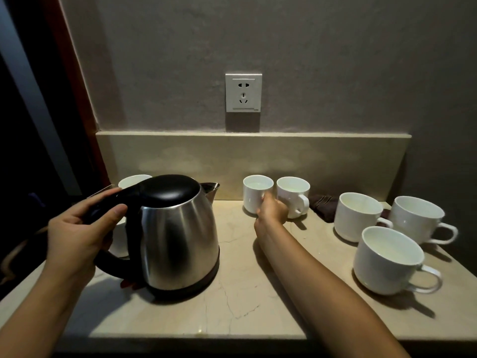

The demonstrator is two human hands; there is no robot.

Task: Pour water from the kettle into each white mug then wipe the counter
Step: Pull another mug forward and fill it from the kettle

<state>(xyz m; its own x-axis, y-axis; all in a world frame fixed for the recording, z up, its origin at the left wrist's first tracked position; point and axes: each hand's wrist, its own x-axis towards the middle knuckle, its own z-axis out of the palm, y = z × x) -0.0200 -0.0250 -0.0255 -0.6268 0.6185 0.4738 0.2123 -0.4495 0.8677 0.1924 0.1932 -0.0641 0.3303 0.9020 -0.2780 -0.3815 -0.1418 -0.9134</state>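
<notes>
Kettle in the left grip, right grip on a back-row mug, all on a beige stone tabletop [240,301].

Biggest first: the steel kettle [178,244] sits at about 9 o'clock, upright, spout toward the wall, with the left hand [77,233] wrapped tight around its black handle. Three white mugs cluster at 3 o'clock, the nearest mug [387,259] in front. At 12 o'clock stand two more, and the right hand [271,210] is closed on the left back mug [255,193]. Another mug [134,180] peeks out behind the kettle. A dark cloth [322,205] lies by the wall, under a wall socket [243,92].
</notes>
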